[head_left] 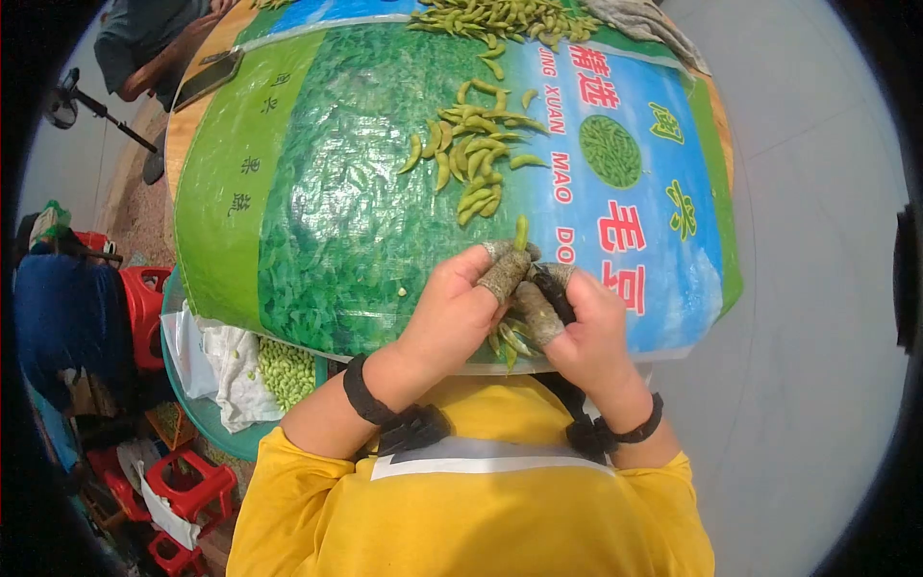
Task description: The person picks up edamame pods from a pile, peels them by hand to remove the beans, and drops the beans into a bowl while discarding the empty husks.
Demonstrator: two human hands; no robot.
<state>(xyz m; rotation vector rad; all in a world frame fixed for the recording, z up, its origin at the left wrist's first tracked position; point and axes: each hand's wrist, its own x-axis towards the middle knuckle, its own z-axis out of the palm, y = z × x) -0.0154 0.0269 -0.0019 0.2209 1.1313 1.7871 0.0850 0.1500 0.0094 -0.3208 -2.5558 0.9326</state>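
Note:
A green soybean pod [521,233] sticks up from between the pinched thumb and forefinger of my left hand [452,306]. My right hand [588,332] is closed too, its thumb and fingertips pressed against the left ones at the pod's lower end, which they hide. Grey, stained wraps cover the working fingers of both hands. Just below the fingers, more pods [513,344] show at the table edge, partly hidden by the hands. Beyond my hands a loose heap of pods [473,154] lies on the printed plastic sheet [346,192].
A larger pod pile [510,17] and a grey cloth [644,24] lie at the far edge. A phone [207,79] rests at the far left, near another person's arm [178,53]. Lower left, a green basin [207,413] holds shelled beans [286,373] and a white cloth [236,370]. Red stools [192,481] stand beyond.

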